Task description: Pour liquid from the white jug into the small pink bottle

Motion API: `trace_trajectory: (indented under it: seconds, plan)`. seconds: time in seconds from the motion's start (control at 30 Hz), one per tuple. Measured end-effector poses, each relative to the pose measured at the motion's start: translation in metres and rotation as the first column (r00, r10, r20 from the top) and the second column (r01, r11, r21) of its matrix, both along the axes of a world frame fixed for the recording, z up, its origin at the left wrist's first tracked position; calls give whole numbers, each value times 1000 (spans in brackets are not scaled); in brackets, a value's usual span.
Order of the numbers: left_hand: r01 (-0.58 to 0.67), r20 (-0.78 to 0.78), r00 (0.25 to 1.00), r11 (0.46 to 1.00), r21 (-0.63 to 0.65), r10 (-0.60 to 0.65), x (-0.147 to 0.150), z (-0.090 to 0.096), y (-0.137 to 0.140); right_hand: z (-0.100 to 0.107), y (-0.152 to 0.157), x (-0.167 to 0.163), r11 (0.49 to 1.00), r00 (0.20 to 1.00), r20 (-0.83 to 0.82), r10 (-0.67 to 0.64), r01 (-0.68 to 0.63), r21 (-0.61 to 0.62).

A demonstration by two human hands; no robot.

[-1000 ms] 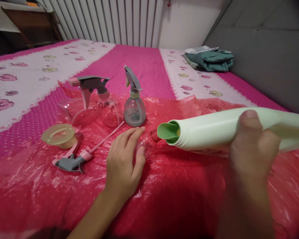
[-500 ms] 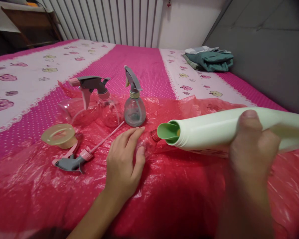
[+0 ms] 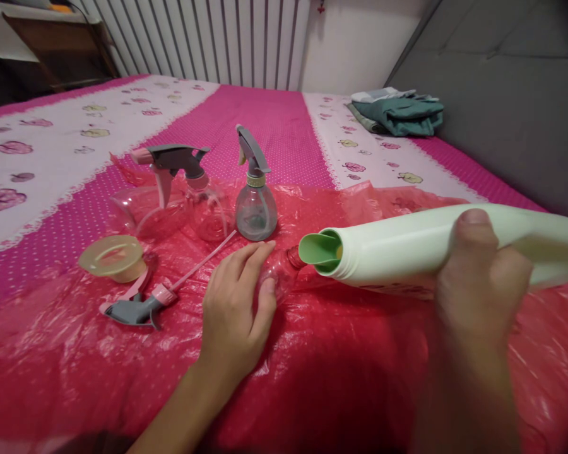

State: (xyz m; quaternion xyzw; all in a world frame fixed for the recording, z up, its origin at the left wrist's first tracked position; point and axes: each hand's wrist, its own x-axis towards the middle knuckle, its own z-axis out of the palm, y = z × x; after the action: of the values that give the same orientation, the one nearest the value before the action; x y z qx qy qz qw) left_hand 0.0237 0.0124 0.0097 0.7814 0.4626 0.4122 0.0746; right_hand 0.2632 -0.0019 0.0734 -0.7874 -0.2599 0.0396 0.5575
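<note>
My left hand [image 3: 236, 302] is closed round a clear spray bottle without its head [image 3: 284, 271], tilted so its neck points right. In my right hand [image 3: 483, 277] is a large pale green detergent jug [image 3: 397, 249], gripped by its handle and lying nearly level. Its green pouring spout [image 3: 319, 249] sits right at the bottle's neck; whether they touch I cannot tell. No stream of liquid can be made out. Left of my left hand lies a grey and pink spray head [image 3: 137, 309] with a long pink tube. Beside it is a pale yellow cap [image 3: 111, 257].
A small round spray bottle [image 3: 256, 211] with a grey head stands behind my left hand. Further left are a grey and pink trigger spray bottle [image 3: 208, 211] and another clear bottle [image 3: 146, 208]. Red plastic sheeting [image 3: 341, 378] covers the bed. Folded clothes [image 3: 397, 113] lie at the back right.
</note>
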Motion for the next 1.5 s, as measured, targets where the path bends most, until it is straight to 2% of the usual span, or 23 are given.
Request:
trace_trajectory:
  seconds: [0.63, 0.8, 0.93, 1.13, 1.33, 1.5]
  plan:
    - [1, -3, 1000, 1000, 9, -1, 0, -1, 0, 0, 1, 0, 999, 999, 10, -37, 37, -1]
    - [5, -4, 1000, 1000, 16, -5, 0, 0, 0, 0, 3, 1, 1000, 1000, 17, -7, 6, 10]
    - [6, -6, 1000, 1000, 12, -6, 0, 1, 0, -3, 2, 2, 999, 999, 30, -33, 32, 36]
    - [0, -4, 1000, 1000, 13, 0, 0, -1, 0, -3, 1, 0, 1000, 1000, 13, -2, 2, 12]
    - [2, -6, 1000, 1000, 13, -2, 0, -1, 0, -1, 1, 1, 999, 998, 39, -49, 48, 25]
    - [4, -6, 1000, 1000, 16, -4, 0, 0, 0, -1, 0, 1, 1000, 999, 24, -24, 24, 18]
